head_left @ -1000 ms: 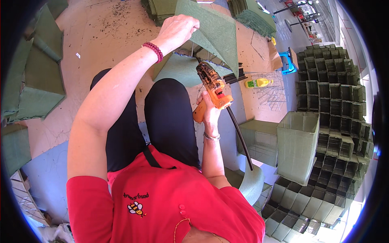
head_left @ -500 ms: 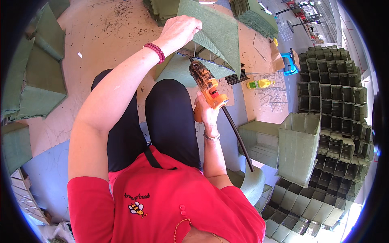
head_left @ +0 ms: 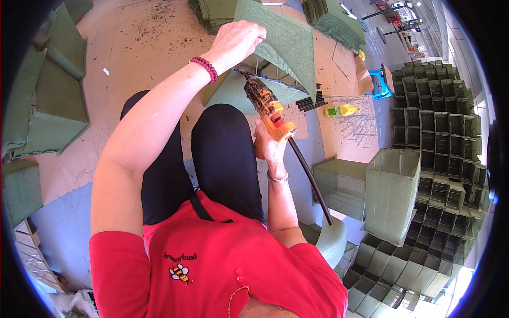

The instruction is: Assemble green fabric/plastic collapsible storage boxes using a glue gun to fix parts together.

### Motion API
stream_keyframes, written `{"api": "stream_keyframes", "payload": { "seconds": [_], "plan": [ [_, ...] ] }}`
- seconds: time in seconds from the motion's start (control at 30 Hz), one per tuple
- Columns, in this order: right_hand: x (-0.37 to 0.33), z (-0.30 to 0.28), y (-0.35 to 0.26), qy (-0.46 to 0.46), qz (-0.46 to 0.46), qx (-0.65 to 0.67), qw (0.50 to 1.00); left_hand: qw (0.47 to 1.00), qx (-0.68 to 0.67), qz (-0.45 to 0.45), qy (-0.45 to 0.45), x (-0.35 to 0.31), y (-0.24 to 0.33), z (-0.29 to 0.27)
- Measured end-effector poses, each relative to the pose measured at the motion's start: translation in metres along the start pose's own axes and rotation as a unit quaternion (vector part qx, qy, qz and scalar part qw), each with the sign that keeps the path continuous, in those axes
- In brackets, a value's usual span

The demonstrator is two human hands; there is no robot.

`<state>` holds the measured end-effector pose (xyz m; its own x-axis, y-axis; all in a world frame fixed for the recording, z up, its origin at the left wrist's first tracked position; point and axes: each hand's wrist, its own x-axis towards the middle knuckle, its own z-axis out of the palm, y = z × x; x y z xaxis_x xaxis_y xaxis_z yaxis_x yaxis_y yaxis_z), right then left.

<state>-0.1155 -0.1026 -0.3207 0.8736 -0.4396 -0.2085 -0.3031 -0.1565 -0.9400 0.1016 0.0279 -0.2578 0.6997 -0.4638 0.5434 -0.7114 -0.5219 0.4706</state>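
My left hand (head_left: pixel 237 43) pinches the edge of a green mesh fabric panel (head_left: pixel 290 45) and holds it lifted. Below the raised panel, a wire-framed green fabric box (head_left: pixel 233 90) shows a dark glue line along its edge. My right hand (head_left: pixel 271 146) grips the handle of an orange hot glue gun (head_left: pixel 275 119), its front half coated in dark residue. The gun's nozzle is at the box edge, close under my left wrist. Out of the gun's back runs a long black glue stick (head_left: pixel 312 183).
Black glue sticks (head_left: pixel 310 102), a yellow-green bottle (head_left: pixel 342 110) and wire frames (head_left: pixel 360 127) lie to the right. Finished-looking green boxes (head_left: pixel 389 196) stand beyond, beside a large stack (head_left: pixel 440 127). More green boxes (head_left: pixel 58 100) are at left. A blue stool (head_left: pixel 379 85) stands far right.
The glue gun's nozzle has shifted slightly left along the box edge. My left hand keeps the fabric raised, almost still.
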Motion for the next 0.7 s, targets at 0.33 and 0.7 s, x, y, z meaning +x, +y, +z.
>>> {"api": "stream_keyframes", "payload": {
  "seconds": [0.33, 0.7],
  "plan": [
    [-0.003, 0.002, 0.001, 0.011, -0.035, 0.018, 0.999, 1.0, -0.011, -0.001, 0.005, 0.001, -0.001, -0.002],
    [-0.002, 0.003, 0.002, -0.002, 0.002, 0.035, 0.999, 1.0, -0.011, -0.003, -0.003, 0.001, -0.002, -0.002]
  ]
}}
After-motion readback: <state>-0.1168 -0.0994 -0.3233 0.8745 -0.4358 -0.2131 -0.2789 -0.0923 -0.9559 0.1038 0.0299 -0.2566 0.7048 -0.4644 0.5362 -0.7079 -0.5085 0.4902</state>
